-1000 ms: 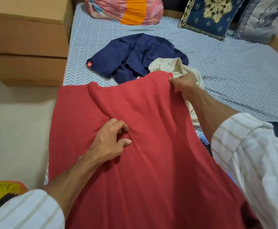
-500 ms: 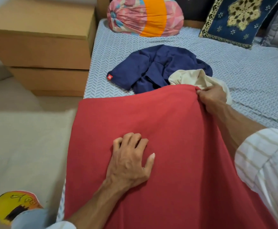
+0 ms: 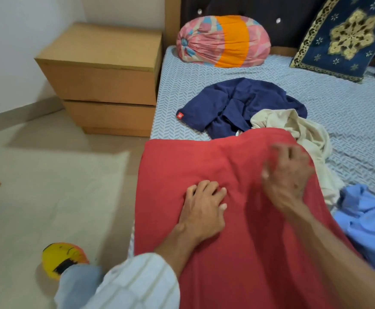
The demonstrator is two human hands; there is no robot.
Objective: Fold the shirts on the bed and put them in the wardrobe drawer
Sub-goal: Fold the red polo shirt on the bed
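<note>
**A:** so where's everything sitting on the bed (image 3: 349, 121) right now?

**B:** the red shirt (image 3: 238, 219) is spread flat over the near corner of the bed, its left edge running along the mattress edge. Left hand (image 3: 202, 210) lies on the middle of it, fingers a bit bent with the tips digging into the cloth — bunching a small wrinkle, not really wrapped round anything. Right hand (image 3: 287, 177) is over the shirt's far right part, blurred, fingers spread; can't tell if it's touching the fabric or just above it.

**A:** what's crowding it?

**B:** plenty. A crumpled navy shirt (image 3: 238, 103) lies just past the red one's far edge, and a cream shirt (image 3: 302, 134) is heaped on the navy one's right side and trails down along the red shirt's right edge — part of it looks tucked under the red. A light blue shirt (image 3: 369, 221) is bunched at the near right, touching the red one too.

**A:** and further off?

**B:** pink-and-orange bolster (image 3: 222, 41) and a navy-gold cushion (image 3: 342, 36) up against the headboard. A wooden bedside cabinet (image 3: 101, 76) with two drawers stands on the floor left of the bed, both closed. A yellow slipper (image 3: 61, 259) shows at the bottom left.
</note>
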